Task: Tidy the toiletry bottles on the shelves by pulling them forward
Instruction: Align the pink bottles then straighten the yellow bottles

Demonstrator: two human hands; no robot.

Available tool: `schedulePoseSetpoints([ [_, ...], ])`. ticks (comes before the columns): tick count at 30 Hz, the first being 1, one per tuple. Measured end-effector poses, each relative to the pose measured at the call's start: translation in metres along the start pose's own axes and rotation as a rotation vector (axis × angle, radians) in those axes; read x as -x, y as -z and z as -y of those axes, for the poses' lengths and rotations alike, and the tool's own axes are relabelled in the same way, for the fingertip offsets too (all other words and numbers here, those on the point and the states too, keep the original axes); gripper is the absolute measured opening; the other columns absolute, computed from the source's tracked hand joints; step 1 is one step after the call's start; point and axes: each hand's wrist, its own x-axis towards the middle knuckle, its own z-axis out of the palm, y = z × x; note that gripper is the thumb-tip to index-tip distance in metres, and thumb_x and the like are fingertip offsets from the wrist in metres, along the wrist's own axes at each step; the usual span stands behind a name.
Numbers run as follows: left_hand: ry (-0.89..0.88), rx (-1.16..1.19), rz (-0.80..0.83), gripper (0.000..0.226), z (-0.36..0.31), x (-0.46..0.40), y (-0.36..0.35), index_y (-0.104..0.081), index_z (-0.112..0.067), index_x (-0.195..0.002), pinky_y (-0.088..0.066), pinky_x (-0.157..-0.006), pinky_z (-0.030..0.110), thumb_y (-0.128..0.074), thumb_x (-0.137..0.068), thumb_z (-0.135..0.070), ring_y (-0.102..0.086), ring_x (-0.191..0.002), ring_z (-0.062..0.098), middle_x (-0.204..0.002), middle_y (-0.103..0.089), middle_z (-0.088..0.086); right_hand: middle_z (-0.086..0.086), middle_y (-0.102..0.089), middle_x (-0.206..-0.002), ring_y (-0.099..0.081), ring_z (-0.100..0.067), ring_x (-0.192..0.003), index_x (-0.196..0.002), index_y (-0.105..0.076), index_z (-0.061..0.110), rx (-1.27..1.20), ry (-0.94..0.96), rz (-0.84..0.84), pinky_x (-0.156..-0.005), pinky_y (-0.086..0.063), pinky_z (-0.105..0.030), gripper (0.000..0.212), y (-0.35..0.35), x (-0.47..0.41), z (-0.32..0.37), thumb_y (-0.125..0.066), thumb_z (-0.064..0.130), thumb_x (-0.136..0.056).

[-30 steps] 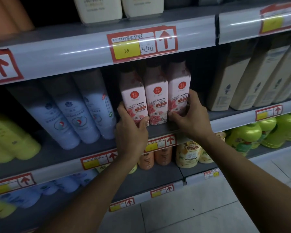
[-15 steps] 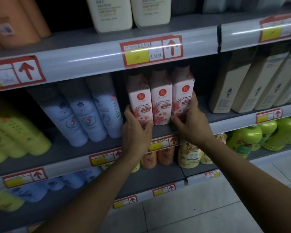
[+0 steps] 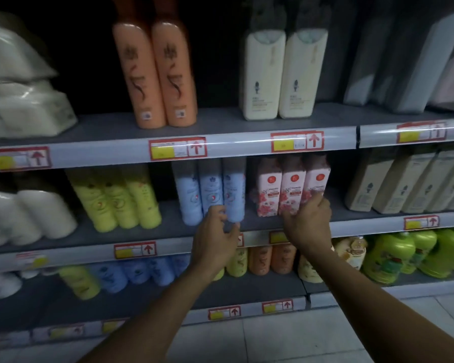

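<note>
1. Head view, looking forward and down at store shelves; dim and somewhat blurred.
2. Middle shelf (image 3: 168,231), left to right: white packs (image 3: 24,213), three yellow bottles (image 3: 121,203), three pale blue bottles (image 3: 210,189), three pink floral bottles (image 3: 291,189), then a row of beige bottles (image 3: 404,184).
3. Pink floral bottles upright, side by side and touching, near the front edge of the middle shelf.
4. Right hand (image 3: 308,224) at the base of the pink floral bottles, fingers (image 3: 316,199) curled against the rightmost one; a full grasp or only a touch, cannot tell.
5. Left hand (image 3: 215,237) just in front of the pale blue bottles, fingers loosely curled near the base of the middle and right ones; grasping or not, cannot tell.
6. Pale blue bottles leaning slightly, set a little back from the shelf lip.
7. Top shelf (image 3: 220,127): white wrapped packs at left, two orange bottles (image 3: 155,74), two cream bottles (image 3: 281,74), grey packs at right.
8. Bottom shelf: blue, yellow and orange bottles lined up, green jugs (image 3: 414,255) at right.
9. Red and yellow price labels (image 3: 296,141) with upward arrows along each shelf edge.
10. Pale tiled floor (image 3: 299,341) below, both bare forearms reaching up from the lower edge.
</note>
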Motion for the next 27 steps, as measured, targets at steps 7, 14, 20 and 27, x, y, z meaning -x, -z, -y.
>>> schedulePoseSetpoints([
  [7,0.105,0.033,-0.085,0.037,0.012,0.022,0.059,-0.058,-0.019,-0.122,-0.057,-0.09,0.047,-0.076,-0.092,-0.031,-0.069,-0.101,0.026,-0.113,-0.067,0.002,-0.022,-0.049,-0.134,-0.05,-0.041,-0.125,-0.137,-0.043,-0.001,-0.082,0.082,0.091,-0.106,-0.047,-0.051,0.065,-0.002,0.056,0.057,-0.075,0.032,-0.09],
  [14,0.137,0.008,-0.075,0.036,0.035,0.013,0.078,-0.062,-0.016,-0.121,-0.057,-0.09,0.043,-0.076,-0.093,-0.033,-0.068,-0.102,0.024,-0.116,-0.068,0.002,-0.008,-0.057,-0.128,-0.055,-0.024,-0.119,-0.136,-0.05,0.011,-0.174,0.231,0.192,-0.101,-0.05,-0.043,0.053,-0.017,0.073,0.067,-0.073,0.034,-0.095],
  [20,0.089,-0.09,-0.081,0.034,0.065,-0.005,0.072,-0.06,-0.017,-0.12,-0.055,-0.086,0.043,-0.075,-0.094,-0.032,-0.064,-0.103,0.023,-0.11,-0.055,-0.006,-0.003,-0.059,-0.126,-0.057,-0.019,-0.116,-0.135,-0.053,0.014,-0.175,0.217,0.223,-0.099,-0.051,-0.04,0.049,-0.039,0.056,0.057,-0.074,0.033,-0.095],
  [27,0.077,0.0,-0.139,0.042,0.081,-0.035,0.049,-0.055,-0.017,-0.124,-0.048,-0.084,0.033,-0.079,-0.092,-0.028,-0.059,-0.105,0.017,-0.114,-0.058,-0.005,0.0,-0.062,-0.123,-0.061,-0.02,-0.115,-0.13,-0.05,0.021,-0.27,0.098,0.174,-0.098,-0.055,-0.049,0.055,-0.077,0.034,0.058,-0.081,0.034,-0.086],
])
